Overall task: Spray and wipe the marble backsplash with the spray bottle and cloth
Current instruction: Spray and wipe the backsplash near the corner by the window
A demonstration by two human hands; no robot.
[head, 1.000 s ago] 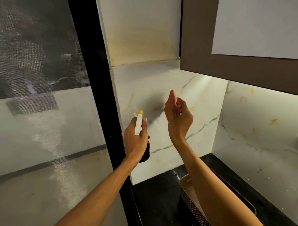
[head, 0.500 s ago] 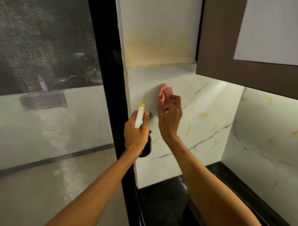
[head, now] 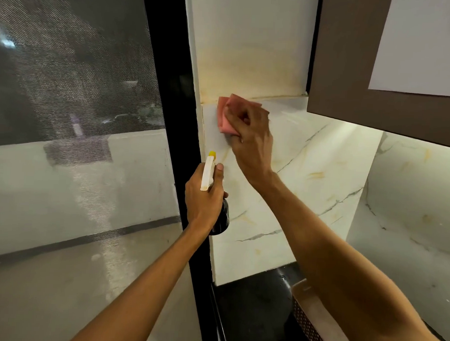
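Now the cloth (head: 225,116), gripped by the right hand (head: 251,138), has been raised to the top left corner of the marble backsplash (head: 308,187), seemingly pressed against it, so wiping is judged underway while the spray bottle (head: 208,174) is clasped by the left hand (head: 203,197) below.

Arms outstretched, left hand (head: 204,199) curled in a grip, right hand (head: 252,142) clenched higher.
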